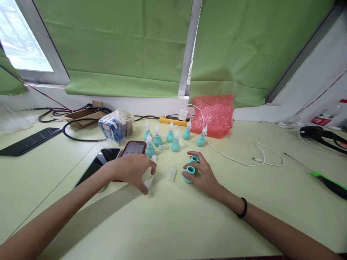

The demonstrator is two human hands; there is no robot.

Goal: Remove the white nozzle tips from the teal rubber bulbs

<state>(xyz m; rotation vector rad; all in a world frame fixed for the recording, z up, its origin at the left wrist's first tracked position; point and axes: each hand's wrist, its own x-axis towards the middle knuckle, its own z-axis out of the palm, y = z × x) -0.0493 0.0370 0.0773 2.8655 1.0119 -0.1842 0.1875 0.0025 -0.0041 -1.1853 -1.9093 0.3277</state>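
Observation:
My left hand (132, 169) rests on the pale green table (173, 224), fingers curled and pinching a small clear nozzle tip (148, 182). Another clear tip (171, 174) lies loose between my hands. My right hand (204, 173) is closed around a teal rubber bulb (189, 173), with a second teal bulb (194, 159) touching its fingers just behind. Several assembled teal bulbs with white tips (170, 136) stand in a loose group behind, one (150, 148) close to my left fingers.
Two phones (133, 148) (99, 164) lie left of my left hand. A clear bag of packets (116, 127), a pink bubble-wrap bag (215, 115), a yellow power strip (173, 120), a white cable (244, 160), a green-handled screwdriver (325, 180) and a keyboard (29, 141) surround them.

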